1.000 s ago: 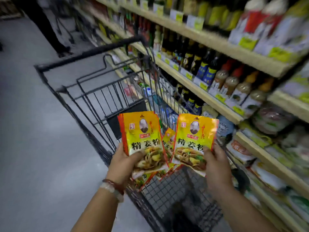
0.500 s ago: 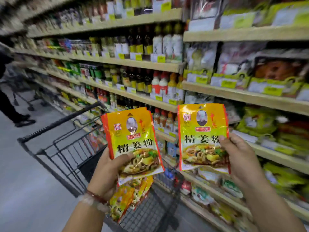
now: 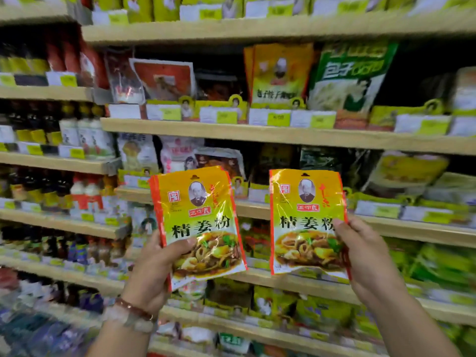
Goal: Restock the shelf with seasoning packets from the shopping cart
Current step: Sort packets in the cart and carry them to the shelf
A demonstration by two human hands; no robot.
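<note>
Facing the shelf (image 3: 283, 136), left hand (image 3: 152, 274) pinched one packet (image 3: 198, 222); right hand (image 3: 368, 256) pinched another packet (image 3: 306, 217) beside it, both upright before the shelf's middle tiers.

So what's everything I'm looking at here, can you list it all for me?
seasoning packets in hand: at least two, yellow-orange with a food photo, one stack per hand, held up before the shelves; left stack, right stack
wooden shelves: several tiers, pale wood, filling the view
price tags: many, yellow-green and white, along the shelf edges
bottles: many, dark and pale, on the left shelves
large pouches: several, green, orange and red, upper shelf
green packets: blurred, lower right
bracelets: two, on the left wrist
left hand: grips its stack
right hand: grips its stack
</note>
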